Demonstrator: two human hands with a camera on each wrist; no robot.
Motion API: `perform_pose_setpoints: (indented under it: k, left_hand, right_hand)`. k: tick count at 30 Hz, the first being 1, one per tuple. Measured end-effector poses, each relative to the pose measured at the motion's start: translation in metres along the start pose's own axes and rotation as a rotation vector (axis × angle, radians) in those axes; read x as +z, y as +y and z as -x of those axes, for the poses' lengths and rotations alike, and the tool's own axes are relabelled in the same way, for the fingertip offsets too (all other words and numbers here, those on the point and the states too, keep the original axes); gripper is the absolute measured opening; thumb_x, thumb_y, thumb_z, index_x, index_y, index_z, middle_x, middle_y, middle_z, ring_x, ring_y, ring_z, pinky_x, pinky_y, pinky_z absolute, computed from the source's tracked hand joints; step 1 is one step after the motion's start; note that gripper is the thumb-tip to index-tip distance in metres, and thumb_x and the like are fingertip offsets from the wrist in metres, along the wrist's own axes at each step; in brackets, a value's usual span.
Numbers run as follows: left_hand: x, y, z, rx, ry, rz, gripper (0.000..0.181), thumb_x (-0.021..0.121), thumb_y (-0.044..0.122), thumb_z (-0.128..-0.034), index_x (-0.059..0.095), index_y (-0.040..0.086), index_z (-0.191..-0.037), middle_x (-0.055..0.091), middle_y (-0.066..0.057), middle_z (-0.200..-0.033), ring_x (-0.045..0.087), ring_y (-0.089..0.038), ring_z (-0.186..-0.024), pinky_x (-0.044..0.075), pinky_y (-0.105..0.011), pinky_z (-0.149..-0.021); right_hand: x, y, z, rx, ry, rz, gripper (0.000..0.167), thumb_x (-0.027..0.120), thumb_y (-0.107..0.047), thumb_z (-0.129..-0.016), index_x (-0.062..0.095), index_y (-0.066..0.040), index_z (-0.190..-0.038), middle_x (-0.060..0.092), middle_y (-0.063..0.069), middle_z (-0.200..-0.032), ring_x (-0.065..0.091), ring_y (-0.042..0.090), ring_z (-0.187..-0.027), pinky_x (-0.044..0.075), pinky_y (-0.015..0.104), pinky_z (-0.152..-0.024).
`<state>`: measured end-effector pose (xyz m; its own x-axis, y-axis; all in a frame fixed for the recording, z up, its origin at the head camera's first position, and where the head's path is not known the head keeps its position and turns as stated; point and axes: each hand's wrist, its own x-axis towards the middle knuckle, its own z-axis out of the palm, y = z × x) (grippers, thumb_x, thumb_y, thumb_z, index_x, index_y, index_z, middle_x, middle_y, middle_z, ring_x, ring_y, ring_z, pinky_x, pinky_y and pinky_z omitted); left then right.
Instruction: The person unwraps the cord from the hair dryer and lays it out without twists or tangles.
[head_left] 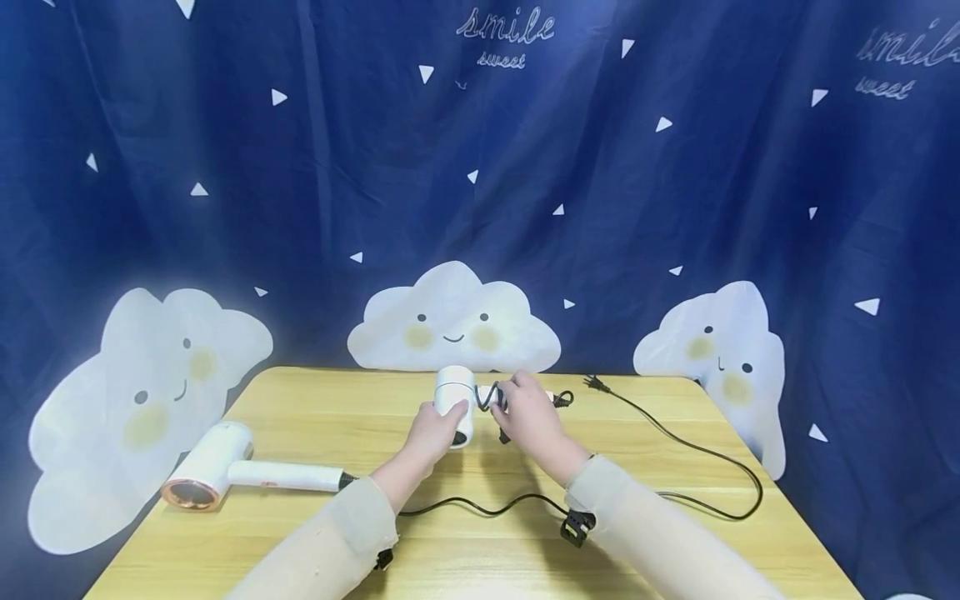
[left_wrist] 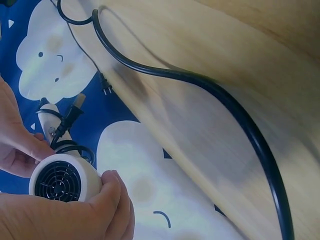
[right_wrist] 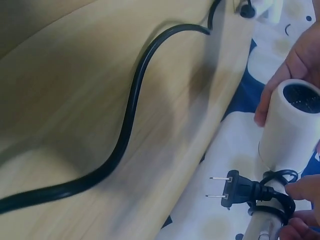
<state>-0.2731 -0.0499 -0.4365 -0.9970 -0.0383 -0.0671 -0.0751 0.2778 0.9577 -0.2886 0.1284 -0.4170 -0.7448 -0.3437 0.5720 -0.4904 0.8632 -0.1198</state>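
A compact white hair dryer (head_left: 454,383) was held up above the wood-grain table (head_left: 337,408), in front of the person and towards the far edge. The left hand (head_left: 431,433) gripped its barrel, thumb and fingers on opposite sides, with the round dark grille (left_wrist: 58,181) showing at the end. The right hand (head_left: 531,417) held the cord-wrapped handle in a narrow grip; whether the fingers pinched the cord alone or the handle too, I could not tell. The black cord (right_wrist: 270,211) circled that handle in several turns, and its 2-pin plug (right_wrist: 231,189) stuck out sideways beside the right fingers.

On the left of the table lay a larger white hair dryer (head_left: 210,458) with a rose-gold rim, its handle pointing right. A black power cord (head_left: 453,500) crossed the tabletop, partly hidden by the 2 pale sleeves (head_left: 322,546), and curved on the right back to another plug (head_left: 596,383) near the far edge. Behind hung a dark blue curtain (head_left: 225,125) printed with 3 smiling clouds (head_left: 450,296).
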Motion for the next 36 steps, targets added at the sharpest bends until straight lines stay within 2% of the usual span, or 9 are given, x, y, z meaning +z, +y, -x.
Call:
perform_pose_setpoints:
  k: [5, 9, 14, 21, 28, 32, 36]
  left_hand:
    - [-0.001, 0.0, 0.002, -0.007, 0.009, 0.003, 0.066, 0.058, 0.044, -0.0974, 0.044, -0.011, -0.132, 0.057, -0.021, -0.116, 0.059, -0.029, -0.099, 0.051, -0.041, -0.083]
    - [0.0, -0.002, 0.003, -0.025, 0.011, 0.01, 0.069, 0.057, 0.045, -0.0975, 0.041, -0.01, -0.135, 0.056, -0.022, -0.119, 0.057, -0.03, -0.102, 0.05, -0.043, -0.086]
    - [-0.001, -0.005, 0.001, -0.033, 0.016, 0.012, 0.069, 0.057, 0.045, -0.0973, 0.04, -0.011, -0.134, 0.055, -0.022, -0.118, 0.057, -0.03, -0.101, 0.05, -0.042, -0.084]
    - [-0.002, -0.006, 0.001, -0.042, 0.019, 0.04, 0.069, 0.058, 0.044, -0.0971, 0.039, -0.01, -0.135, 0.053, -0.022, -0.12, 0.056, -0.031, -0.102, 0.049, -0.042, -0.085]
    - [-0.001, -0.006, 0.001, -0.043, 0.03, 0.067, 0.067, 0.059, 0.041, -0.0973, 0.038, -0.01, -0.136, 0.052, -0.022, -0.122, 0.056, -0.031, -0.104, 0.049, -0.041, -0.085]
    - [-0.001, -0.006, 0.002, -0.043, 0.038, 0.07, 0.068, 0.059, 0.041, -0.0973, 0.037, -0.009, -0.137, 0.052, -0.022, -0.123, 0.056, -0.031, -0.105, 0.049, -0.041, -0.085]
    - [-0.002, -0.006, 0.003, -0.05, 0.029, 0.074, 0.069, 0.058, 0.043, -0.098, 0.037, -0.009, -0.138, 0.052, -0.022, -0.123, 0.056, -0.031, -0.105, 0.049, -0.042, -0.086]
  right_hand:
    - [0.005, -0.005, 0.0, 0.019, -0.004, 0.045, 0.017, 0.078, -0.015, -0.085, 0.07, -0.002, -0.092, 0.051, 0.003, -0.079, 0.051, 0.018, -0.07, 0.05, 0.031, -0.063]
    - [0.005, -0.009, 0.001, 0.022, 0.011, 0.046, 0.012, 0.077, -0.007, -0.083, 0.065, -0.005, -0.082, 0.048, 0.003, -0.076, 0.051, 0.019, -0.067, 0.049, 0.032, -0.06]
    - [0.006, -0.011, -0.002, 0.019, 0.003, 0.058, 0.01, 0.07, 0.004, -0.079, 0.066, -0.003, -0.083, 0.052, 0.005, -0.077, 0.055, 0.022, -0.068, 0.05, 0.034, -0.06]
    - [0.005, -0.012, -0.007, 0.019, -0.013, 0.039, 0.011, 0.073, 0.007, -0.077, 0.067, -0.001, -0.081, 0.051, 0.007, -0.074, 0.055, 0.022, -0.065, 0.051, 0.034, -0.059]
    - [0.001, -0.013, -0.015, 0.064, -0.091, 0.039, 0.01, 0.07, 0.006, -0.084, 0.071, -0.004, -0.083, 0.052, 0.005, -0.074, 0.056, 0.022, -0.071, 0.052, 0.034, -0.065]
    - [-0.007, -0.013, -0.019, 0.043, -0.096, 0.033, 0.013, 0.068, 0.005, -0.088, 0.071, -0.005, -0.08, 0.054, 0.005, -0.072, 0.058, 0.022, -0.071, 0.051, 0.033, -0.062]
    - [-0.011, -0.009, -0.024, -0.024, -0.131, 0.06, 0.014, 0.071, 0.006, -0.084, 0.071, -0.006, -0.076, 0.055, 0.004, -0.071, 0.057, 0.021, -0.069, 0.05, 0.032, -0.062]
